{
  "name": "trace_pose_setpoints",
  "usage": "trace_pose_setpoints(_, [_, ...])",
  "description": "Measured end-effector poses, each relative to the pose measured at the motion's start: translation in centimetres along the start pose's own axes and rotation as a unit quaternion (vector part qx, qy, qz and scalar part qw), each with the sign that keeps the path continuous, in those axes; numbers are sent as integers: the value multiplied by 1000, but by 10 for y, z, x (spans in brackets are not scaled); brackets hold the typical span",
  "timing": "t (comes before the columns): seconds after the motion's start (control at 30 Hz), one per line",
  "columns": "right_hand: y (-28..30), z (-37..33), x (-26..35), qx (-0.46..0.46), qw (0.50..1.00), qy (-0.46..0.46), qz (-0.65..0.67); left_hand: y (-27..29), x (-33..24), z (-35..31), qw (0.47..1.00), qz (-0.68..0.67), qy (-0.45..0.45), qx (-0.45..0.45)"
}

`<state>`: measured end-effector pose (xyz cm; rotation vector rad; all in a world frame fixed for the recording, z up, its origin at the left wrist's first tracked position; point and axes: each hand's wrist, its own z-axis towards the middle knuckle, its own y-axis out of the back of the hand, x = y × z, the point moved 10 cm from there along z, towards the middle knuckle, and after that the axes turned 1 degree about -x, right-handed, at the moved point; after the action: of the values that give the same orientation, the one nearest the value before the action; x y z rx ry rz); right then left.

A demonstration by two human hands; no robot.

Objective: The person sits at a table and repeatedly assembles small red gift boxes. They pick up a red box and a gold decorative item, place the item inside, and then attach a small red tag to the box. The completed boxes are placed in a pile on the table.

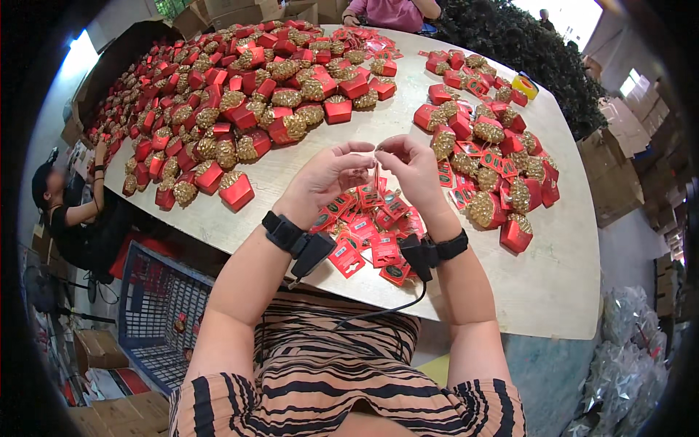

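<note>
Above the near part of the table, my left hand [326,178] and my right hand [412,173] meet fingertip to fingertip. Both are closed in a pinch on a thin string, from which a red hang tag [378,180] seems to dangle; the fingers hide part of it. Beneath them lies a loose pile of red cardboard hang tags [364,233], some with thin strings. Right of my right hand is a group of red and gold ornaments [489,131], shaped like small cartons with bumpy glittery tops, with red tags among them.
A large heap of similar ornaments [240,95] covers the table's [539,291] left and far side. A yellow tape roll [525,86] lies at the right edge. A blue plastic basket [156,313] stands low left. Another person [73,197] reaches in at left; someone in pink [389,13] sits opposite.
</note>
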<state>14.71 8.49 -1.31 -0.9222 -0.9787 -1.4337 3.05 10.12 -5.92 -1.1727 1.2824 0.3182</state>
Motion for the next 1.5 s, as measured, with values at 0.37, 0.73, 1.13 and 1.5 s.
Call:
trace_pose_setpoints(0.37, [-2, 0, -15, -5, 953, -100, 287, 40, 2, -6, 999, -16, 0, -40])
trace_pose_setpoints(0.73, [-13, -3, -10, 27, 966, -100, 237, 7, -26, -24, 997, -28, -64, -28])
trace_pose_setpoints(1.13, [-23, -9, -6, 44, 977, -98, 182, 2, -27, -25, 980, 141, -122, -63])
trace_pose_setpoints(1.5, [-25, -10, -10, 49, 975, -118, 180, 0, -25, -25, 966, 184, -141, -111])
